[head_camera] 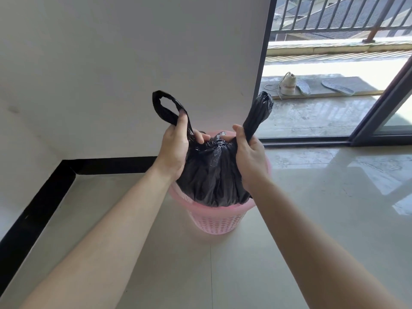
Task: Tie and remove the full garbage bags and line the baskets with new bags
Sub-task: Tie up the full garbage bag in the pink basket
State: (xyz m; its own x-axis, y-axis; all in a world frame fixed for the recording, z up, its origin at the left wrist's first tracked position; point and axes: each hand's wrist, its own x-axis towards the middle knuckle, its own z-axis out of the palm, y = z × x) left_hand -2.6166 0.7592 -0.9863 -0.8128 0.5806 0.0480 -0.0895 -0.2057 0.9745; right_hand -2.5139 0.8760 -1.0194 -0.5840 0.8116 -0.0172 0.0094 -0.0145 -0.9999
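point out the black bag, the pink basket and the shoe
black bag [211, 175], head view, its bulging front
pink basket [214, 221], head view, perforated front wall
shoe [288, 84], head view, its pale upper

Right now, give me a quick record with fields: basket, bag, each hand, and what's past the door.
basket: pink basket, on tiled floor near wall
bag: black garbage bag, full, top gathered, sitting in it
left hand: grips left handle loop
right hand: grips right handle
past door: shoe, two insoles
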